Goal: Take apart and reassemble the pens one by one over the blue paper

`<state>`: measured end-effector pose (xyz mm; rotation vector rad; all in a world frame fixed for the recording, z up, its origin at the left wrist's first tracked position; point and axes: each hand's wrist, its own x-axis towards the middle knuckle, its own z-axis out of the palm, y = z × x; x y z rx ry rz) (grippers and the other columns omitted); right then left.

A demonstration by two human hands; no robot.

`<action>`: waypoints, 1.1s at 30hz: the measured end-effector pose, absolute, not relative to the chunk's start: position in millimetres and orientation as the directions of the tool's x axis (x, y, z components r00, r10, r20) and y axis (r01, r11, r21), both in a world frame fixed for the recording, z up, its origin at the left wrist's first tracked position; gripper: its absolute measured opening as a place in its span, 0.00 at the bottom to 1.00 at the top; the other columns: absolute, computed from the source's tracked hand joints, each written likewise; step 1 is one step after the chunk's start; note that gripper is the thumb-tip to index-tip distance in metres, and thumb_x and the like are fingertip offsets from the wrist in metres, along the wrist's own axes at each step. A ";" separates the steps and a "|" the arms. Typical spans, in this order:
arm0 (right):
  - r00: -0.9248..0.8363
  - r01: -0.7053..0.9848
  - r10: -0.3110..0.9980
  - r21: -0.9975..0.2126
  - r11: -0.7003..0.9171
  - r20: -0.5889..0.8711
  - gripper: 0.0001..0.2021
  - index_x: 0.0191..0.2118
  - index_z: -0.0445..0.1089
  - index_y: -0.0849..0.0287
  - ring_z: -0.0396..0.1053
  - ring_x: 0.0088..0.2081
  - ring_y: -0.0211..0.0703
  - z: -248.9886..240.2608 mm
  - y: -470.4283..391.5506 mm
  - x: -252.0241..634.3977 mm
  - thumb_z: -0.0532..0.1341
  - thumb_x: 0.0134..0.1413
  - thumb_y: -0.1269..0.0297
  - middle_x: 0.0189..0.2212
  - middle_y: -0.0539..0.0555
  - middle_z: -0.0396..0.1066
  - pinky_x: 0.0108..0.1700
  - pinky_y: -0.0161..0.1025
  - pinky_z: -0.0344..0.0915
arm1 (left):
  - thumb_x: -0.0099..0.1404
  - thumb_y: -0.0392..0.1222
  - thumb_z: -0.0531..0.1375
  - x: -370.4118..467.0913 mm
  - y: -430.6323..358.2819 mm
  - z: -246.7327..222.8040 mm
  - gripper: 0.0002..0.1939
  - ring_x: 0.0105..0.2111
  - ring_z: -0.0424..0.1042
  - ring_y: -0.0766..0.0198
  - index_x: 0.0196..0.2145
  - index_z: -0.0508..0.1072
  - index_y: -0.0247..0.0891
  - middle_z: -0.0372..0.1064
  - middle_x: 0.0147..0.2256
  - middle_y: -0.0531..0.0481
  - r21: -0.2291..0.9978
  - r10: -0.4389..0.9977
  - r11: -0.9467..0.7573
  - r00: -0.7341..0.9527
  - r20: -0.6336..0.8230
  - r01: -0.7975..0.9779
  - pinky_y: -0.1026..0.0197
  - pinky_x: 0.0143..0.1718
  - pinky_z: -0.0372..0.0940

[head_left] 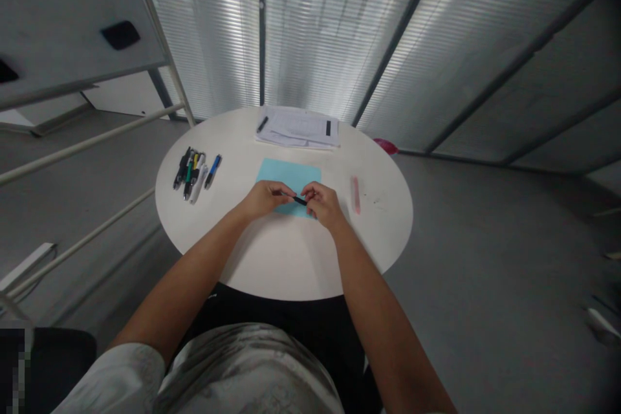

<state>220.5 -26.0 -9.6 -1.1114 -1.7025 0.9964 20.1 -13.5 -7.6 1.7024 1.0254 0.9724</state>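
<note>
Left hand point(263, 198) and right hand point(324, 202) meet over a light-blue sheet point(291, 173), thumb and fingers of each pinched on opposite ends of a slim black pen-like piece point(300, 200). Its short middle shows between them, sloping slightly down to the right; its ends are hidden, so I cannot tell whether it is a whole pen or a part of one.

For steady handling, a light pinch at each end should do, with both ends kept in line so that nothing bends. Working low over the sheet seems wise, as a small part slipping free would show up well there.

On the round white table point(281, 259), a cluster of pens point(189, 174) lies to the left, a blue-and-black pen point(213, 171) just beside it; a pink stick point(356, 194) lies to the right, and stacked papers point(298, 126) at the far edge.
</note>
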 end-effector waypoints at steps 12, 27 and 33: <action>-0.248 0.187 0.957 -0.962 0.201 0.152 0.10 0.31 0.69 0.60 0.63 0.16 0.32 -7.0 -26.7 219.8 0.55 0.39 0.69 0.20 0.47 0.64 0.16 0.30 0.54 | 0.52 0.44 0.66 21.1 -16.4 -7.5 0.13 0.25 0.70 0.68 0.34 0.79 0.34 0.74 0.26 0.49 0.961 0.918 -0.212 0.373 0.133 0.178 0.65 0.28 0.62; -0.279 0.404 0.877 -0.780 0.477 0.392 0.16 0.36 0.65 0.57 0.63 0.30 0.38 -7.7 -28.9 216.0 0.53 0.36 0.75 0.29 0.49 0.64 0.32 0.34 0.61 | 0.55 0.46 0.64 24.5 -19.5 -1.6 0.13 0.23 0.67 0.69 0.34 0.78 0.34 0.73 0.26 0.49 0.961 0.934 -0.220 0.321 0.158 0.166 0.66 0.25 0.62; -0.305 0.573 0.842 -0.621 0.535 0.445 0.15 0.36 0.65 0.56 0.63 0.33 0.40 -3.5 -30.6 213.4 0.55 0.37 0.76 0.30 0.50 0.65 0.37 0.36 0.60 | 0.55 0.46 0.64 24.4 -16.8 -4.3 0.13 0.28 0.71 0.67 0.34 0.78 0.34 0.75 0.29 0.48 0.950 0.929 -0.255 0.320 0.189 0.180 0.65 0.30 0.63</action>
